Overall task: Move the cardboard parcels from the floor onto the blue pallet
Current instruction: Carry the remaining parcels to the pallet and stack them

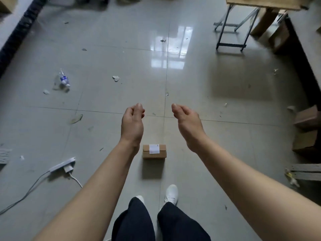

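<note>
A small cardboard parcel [154, 151] with a white label lies on the grey tiled floor just ahead of my feet. My left hand [132, 122] and my right hand [188, 121] are stretched out in front of me, palms facing each other, fingers loosely curved, holding nothing. Both hands hover above the floor, one on each side of the parcel, not touching it. More cardboard parcels [306, 129] sit at the right edge. No blue pallet is in view.
A white power strip [62, 165] with a cable lies on the floor at the left. A plastic bottle [64, 81] and paper scraps litter the tiles. A folding table frame [232, 26] stands at the back right, with boxes beside it.
</note>
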Demonstrator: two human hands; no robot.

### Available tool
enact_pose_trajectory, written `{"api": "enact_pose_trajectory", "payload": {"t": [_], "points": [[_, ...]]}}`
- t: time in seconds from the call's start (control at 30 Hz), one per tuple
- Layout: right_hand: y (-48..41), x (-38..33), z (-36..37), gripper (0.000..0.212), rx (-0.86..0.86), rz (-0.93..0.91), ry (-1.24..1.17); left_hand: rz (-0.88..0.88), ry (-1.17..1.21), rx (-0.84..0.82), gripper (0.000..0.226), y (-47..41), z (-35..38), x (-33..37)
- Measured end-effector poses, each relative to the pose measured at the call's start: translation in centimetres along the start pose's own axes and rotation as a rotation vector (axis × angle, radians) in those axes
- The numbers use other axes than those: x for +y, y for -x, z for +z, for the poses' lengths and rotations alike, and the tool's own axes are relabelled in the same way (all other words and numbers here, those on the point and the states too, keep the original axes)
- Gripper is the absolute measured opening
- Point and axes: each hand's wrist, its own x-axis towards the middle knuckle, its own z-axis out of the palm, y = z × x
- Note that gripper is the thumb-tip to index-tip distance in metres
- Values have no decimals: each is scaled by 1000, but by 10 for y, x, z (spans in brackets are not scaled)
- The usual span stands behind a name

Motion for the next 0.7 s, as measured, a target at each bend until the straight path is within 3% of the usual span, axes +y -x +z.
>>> {"api": "enact_pose_trajectory", "payload": {"t": [0.23, 0.33, 0.7], "points": [[-94, 97, 17, 53, 22, 235, 103, -193, -98, 116, 20, -86, 11, -125], [-133, 146, 30, 51, 27, 316, 125, -250, -153, 139, 24, -122, 12, -178], [-259, 352, 66, 57, 92, 558, 267, -348, -407, 81, 30, -246, 13, -371]]}}
